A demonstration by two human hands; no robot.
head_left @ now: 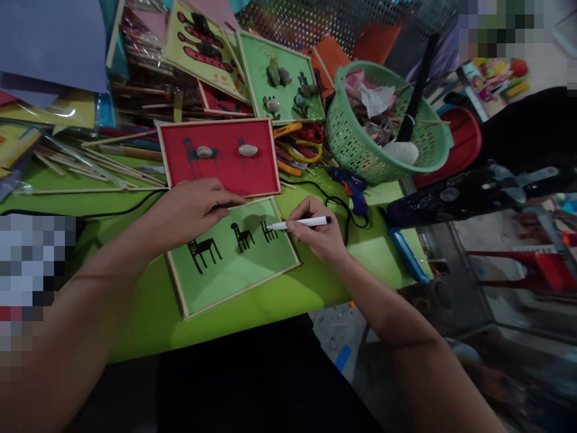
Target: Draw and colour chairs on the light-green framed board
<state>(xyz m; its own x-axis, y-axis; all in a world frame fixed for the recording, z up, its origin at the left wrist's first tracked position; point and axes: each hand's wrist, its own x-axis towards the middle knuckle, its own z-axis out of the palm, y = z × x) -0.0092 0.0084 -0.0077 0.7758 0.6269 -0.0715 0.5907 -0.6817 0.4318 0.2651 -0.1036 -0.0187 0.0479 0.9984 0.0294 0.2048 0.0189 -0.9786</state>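
A green card (pixel 238 282) with a thin wooden stick frame lies tilted on the table before me, with three black chairs drawn on it. My right hand (pixel 318 231) grips a white marker (pixel 311 222) with a black end, its tip touching the smallest chair drawing (pixel 269 232) at the right. Across the card's upper left edge rests my left hand (pixel 198 207), fingers stretched out and holding nothing. It partly covers the largest chair drawing (pixel 205 249). Just behind stands a red framed card (pixel 229 171) with two pebbles on chair drawings.
Behind are a green pebble picture (pixel 293 66), a yellow framed picture (pixel 207 51) and scissors (pixel 302 150). A green basket (pixel 356 147) full of scraps stands at the back right, near a blue glue gun (pixel 354 186) and its cord. Wooden sticks (pixel 90 162) lie left.
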